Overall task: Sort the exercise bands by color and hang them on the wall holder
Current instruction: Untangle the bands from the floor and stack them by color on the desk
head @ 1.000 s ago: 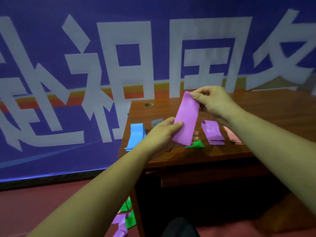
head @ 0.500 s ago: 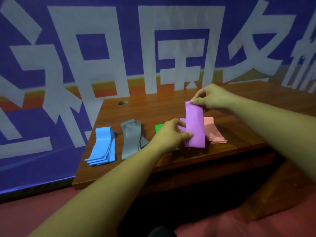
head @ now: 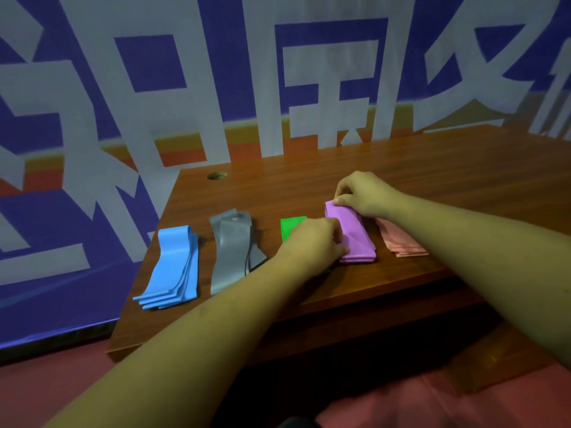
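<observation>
- The purple band lies flat on the bench between the two hands, lengthwise away from the person. Layered edges of the same colour show at its near end, so it seems to sit on top of a purple stack.
- The right hand pinches the band's far end between thumb and curled fingers.
- The left hand has its fingers curled onto the band's left edge, near the closer end, gripping or pressing it there.
- Handling, as a judgement: the band looks thin, light and limp, a flat rubbery strip that will sag and fold if lifted by one end. It probably clings a little to the layers below. Taking it at both ends, or lifting the whole stack from its short ends, should keep the layers aligned.
- Just left of the left hand, partly hidden under it, lies a green band.
- Further left lie the grey bands, then the blue bands, each a loose, fanned stack.
- Just right of the purple band, under the right forearm, sit the pink bands.
- Sorting by colour looks well along. No wall holder is in view, so hanging is not yet begun.
- Beyond the hands a blue banner with large white characters stands behind the bench.
</observation>
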The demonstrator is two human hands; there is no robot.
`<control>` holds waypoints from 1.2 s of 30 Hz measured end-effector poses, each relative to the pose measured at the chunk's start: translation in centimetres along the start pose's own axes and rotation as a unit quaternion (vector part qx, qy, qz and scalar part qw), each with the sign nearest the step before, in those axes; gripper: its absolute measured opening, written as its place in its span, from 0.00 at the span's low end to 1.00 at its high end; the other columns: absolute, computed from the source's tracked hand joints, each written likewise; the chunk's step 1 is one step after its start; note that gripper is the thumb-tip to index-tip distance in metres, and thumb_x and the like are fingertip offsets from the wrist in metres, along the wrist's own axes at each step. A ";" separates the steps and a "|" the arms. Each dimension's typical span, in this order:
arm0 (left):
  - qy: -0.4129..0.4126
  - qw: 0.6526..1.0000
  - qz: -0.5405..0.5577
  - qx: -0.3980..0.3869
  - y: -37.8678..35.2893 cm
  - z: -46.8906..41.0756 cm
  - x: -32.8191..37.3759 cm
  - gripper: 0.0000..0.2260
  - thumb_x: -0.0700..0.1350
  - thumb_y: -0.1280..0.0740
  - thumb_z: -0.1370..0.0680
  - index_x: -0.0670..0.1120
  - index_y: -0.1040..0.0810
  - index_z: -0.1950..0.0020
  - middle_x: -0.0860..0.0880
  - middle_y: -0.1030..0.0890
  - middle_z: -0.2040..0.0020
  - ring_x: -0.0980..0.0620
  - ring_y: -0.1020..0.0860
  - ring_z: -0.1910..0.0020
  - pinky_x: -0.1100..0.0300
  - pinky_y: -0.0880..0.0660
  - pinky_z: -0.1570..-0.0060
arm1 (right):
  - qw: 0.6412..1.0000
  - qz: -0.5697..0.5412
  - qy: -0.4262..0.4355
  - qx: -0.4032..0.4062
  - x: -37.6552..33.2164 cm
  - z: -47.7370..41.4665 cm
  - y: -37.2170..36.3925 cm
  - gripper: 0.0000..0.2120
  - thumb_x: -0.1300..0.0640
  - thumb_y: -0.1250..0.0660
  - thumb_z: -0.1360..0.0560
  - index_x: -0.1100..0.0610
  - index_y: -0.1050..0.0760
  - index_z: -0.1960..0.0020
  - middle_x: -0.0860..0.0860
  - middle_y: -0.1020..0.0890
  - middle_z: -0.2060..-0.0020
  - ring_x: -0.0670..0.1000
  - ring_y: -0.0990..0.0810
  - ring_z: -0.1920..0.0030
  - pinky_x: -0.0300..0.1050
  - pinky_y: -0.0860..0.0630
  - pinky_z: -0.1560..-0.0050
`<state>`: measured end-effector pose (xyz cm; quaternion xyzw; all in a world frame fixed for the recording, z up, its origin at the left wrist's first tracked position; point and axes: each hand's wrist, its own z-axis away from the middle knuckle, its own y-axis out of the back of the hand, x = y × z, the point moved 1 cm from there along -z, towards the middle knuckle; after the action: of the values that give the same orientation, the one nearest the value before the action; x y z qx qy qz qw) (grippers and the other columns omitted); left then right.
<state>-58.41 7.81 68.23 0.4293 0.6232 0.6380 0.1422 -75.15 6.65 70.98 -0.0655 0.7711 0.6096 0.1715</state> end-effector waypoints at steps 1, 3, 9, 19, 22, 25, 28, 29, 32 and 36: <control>-0.011 1.000 -0.013 0.002 -0.2 -0.1 -0.1 0.11 0.51 0.30 0.24 0.46 0.21 0.47 0.44 0.19 0.48 0.45 0.22 0.49 0.51 0.24 0.48 | 1.000 0.005 0.002 0.009 0.0 0.1 -0.3 0.04 0.54 0.31 0.25 0.54 0.19 0.54 0.52 0.17 0.55 0.51 0.22 0.54 0.43 0.29 0.55; -0.031 0.999 -0.034 0.001 -0.3 -0.1 -0.3 0.12 0.52 0.31 0.24 0.45 0.20 0.47 0.44 0.20 0.47 0.45 0.23 0.49 0.51 0.24 0.47 | 1.000 0.016 0.003 0.025 0.0 0.3 -0.9 0.04 0.54 0.29 0.26 0.53 0.23 0.57 0.51 0.19 0.56 0.52 0.22 0.54 0.45 0.28 0.56; -0.037 0.998 -0.027 -0.036 2.1 0.2 -0.4 0.10 0.50 0.33 0.22 0.46 0.17 0.46 0.46 0.18 0.48 0.47 0.22 0.50 0.55 0.24 0.50 | 0.998 0.055 -0.011 0.041 -0.6 1.2 -1.3 0.05 0.54 0.31 0.24 0.55 0.19 0.52 0.53 0.22 0.50 0.53 0.24 0.50 0.50 0.24 0.48; 0.112 0.989 0.042 0.091 11.5 9.0 -8.7 0.08 0.49 0.33 0.22 0.48 0.22 0.45 0.50 0.21 0.53 0.49 0.21 0.54 0.56 0.25 0.54 | 0.991 -0.066 0.009 0.120 -9.9 2.9 0.8 0.13 0.53 0.34 0.23 0.61 0.19 0.46 0.56 0.17 0.49 0.54 0.21 0.46 0.41 0.31 0.50; 0.177 0.975 0.041 0.126 13.9 14.0 -13.2 0.09 0.48 0.33 0.23 0.46 0.22 0.46 0.50 0.21 0.56 0.48 0.22 0.56 0.60 0.29 0.59 | 0.989 -0.092 0.052 0.105 -15.7 3.2 -1.2 0.13 0.52 0.34 0.24 0.60 0.20 0.46 0.55 0.17 0.50 0.54 0.21 0.45 0.38 0.34 0.53; 0.241 0.958 0.051 0.147 15.6 19.7 -17.9 0.08 0.50 0.32 0.23 0.47 0.21 0.47 0.48 0.19 0.53 0.47 0.20 0.58 0.60 0.29 0.63 | 0.986 -0.128 0.089 0.064 -22.1 3.4 -4.3 0.14 0.51 0.34 0.23 0.59 0.22 0.43 0.55 0.19 0.48 0.54 0.22 0.46 0.41 0.30 0.50; 0.297 0.940 0.056 0.157 16.3 25.1 -22.6 0.09 0.50 0.33 0.23 0.46 0.21 0.47 0.47 0.18 0.52 0.47 0.21 0.59 0.59 0.29 0.62 | 0.980 -0.151 0.123 0.029 -28.7 3.5 -8.2 0.15 0.52 0.34 0.24 0.61 0.22 0.43 0.57 0.18 0.48 0.55 0.21 0.48 0.43 0.29 0.49; 0.315 0.933 0.063 0.161 16.4 26.7 -24.2 0.09 0.49 0.33 0.22 0.45 0.22 0.48 0.47 0.19 0.53 0.47 0.22 0.61 0.59 0.29 0.64 | 0.978 -0.156 0.137 0.020 -30.8 3.6 -9.6 0.15 0.52 0.34 0.24 0.60 0.22 0.42 0.58 0.18 0.48 0.55 0.21 0.47 0.42 0.30 0.50; 0.368 0.910 0.070 0.176 16.0 31.0 -28.9 0.08 0.50 0.33 0.23 0.46 0.22 0.50 0.47 0.20 0.56 0.49 0.25 0.64 0.59 0.31 0.66 | 0.968 -0.194 0.161 -0.017 -36.5 4.1 -14.2 0.13 0.52 0.35 0.24 0.56 0.22 0.42 0.55 0.20 0.46 0.53 0.21 0.48 0.41 0.30 0.52; 0.425 0.885 0.091 0.168 13.4 35.5 -35.2 0.08 0.51 0.32 0.23 0.46 0.21 0.51 0.47 0.20 0.58 0.48 0.25 0.62 0.58 0.32 0.61 | 0.955 -0.227 0.173 -0.083 -41.7 4.9 -21.9 0.12 0.55 0.35 0.24 0.56 0.23 0.42 0.57 0.21 0.45 0.54 0.22 0.46 0.42 0.28 0.46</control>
<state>-7.11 4.03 62.26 0.1890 0.6801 0.6552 -0.2693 -28.53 1.45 64.27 -0.3570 0.7006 0.5959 0.1631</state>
